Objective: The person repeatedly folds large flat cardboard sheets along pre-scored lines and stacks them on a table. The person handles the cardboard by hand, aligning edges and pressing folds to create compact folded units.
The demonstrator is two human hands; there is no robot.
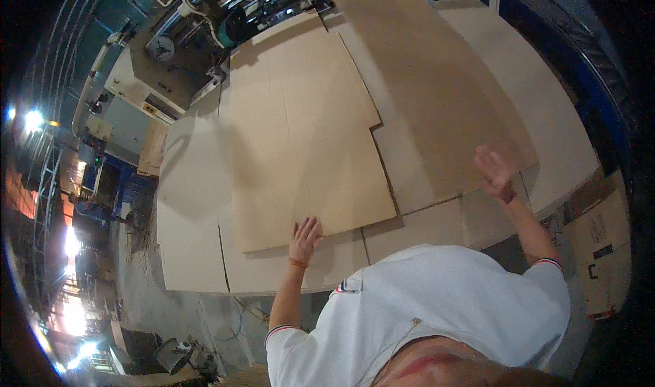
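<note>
A tan cardboard sheet (307, 134) with a stepped right edge lies on a layer of paler cardboard (191, 203). At its near edge, my left hand (305, 241) lies with fingers stretched out, touching the border. To the right is a long, darker brown cardboard sheet (443, 93), its far end up by the machine. My right hand (495, 172) is over the near right part of that sheet, fingers apart and slightly blurred. Whether the right palm touches the sheet I cannot tell. Neither hand grips anything.
A machine with rollers (249, 5) stands at the far side, beside a pale machine housing (147, 80). Printed cardboard (600, 244) leans at the right. A dark bucket-like container (172, 355) sits on the floor at the lower left. Dark blue framing (580, 66) runs along the right.
</note>
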